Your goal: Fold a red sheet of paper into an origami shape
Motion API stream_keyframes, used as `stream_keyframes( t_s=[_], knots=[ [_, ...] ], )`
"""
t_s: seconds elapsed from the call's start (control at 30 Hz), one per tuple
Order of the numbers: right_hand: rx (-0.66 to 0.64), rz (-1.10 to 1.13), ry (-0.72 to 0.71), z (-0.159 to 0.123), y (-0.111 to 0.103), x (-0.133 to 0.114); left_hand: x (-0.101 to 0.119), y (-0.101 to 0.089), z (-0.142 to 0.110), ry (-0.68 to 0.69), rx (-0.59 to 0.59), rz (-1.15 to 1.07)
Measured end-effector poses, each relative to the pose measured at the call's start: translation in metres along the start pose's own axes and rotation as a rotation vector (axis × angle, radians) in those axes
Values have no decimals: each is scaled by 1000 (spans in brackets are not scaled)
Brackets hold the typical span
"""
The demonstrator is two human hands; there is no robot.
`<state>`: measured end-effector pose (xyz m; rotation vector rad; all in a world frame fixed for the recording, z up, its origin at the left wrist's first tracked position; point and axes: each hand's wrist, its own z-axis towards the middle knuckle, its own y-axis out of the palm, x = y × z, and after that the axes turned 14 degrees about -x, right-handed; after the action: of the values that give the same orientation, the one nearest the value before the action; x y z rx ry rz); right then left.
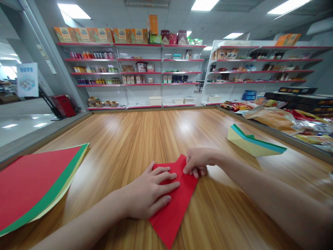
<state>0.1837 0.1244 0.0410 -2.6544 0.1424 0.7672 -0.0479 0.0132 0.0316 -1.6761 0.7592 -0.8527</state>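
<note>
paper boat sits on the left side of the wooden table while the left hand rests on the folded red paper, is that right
Not quite: the head view shows the paper boat on the right side of the wooden table. The left hand does rest on the folded red paper.

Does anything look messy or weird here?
A little. The coloured sheets at the left of the table look askew: their edges don't line up. Atop the back shelves, one orange box sticks up above its neighbours. I see no spills, and no tear in the folded red paper.
</note>
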Motion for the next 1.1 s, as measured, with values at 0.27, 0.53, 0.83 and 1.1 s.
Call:
stream_keyframes(
  t_s=[0.27, 0.53, 0.83, 1.1],
  knots=[
    [26, 1, 2, -2, -4, 5, 0, 1, 0, 23, 42, -4],
    [50, -3, 2, 0, -8, 9, 0, 0, 0, 32, 61, -14],
    [121, 31, 12, -5, -18, 16, 0, 0, 0, 19, 18, -20],
    [165, 49, 2, -5, -27, 28, 0, 0, 0, 24, 43, -15]
  ],
)
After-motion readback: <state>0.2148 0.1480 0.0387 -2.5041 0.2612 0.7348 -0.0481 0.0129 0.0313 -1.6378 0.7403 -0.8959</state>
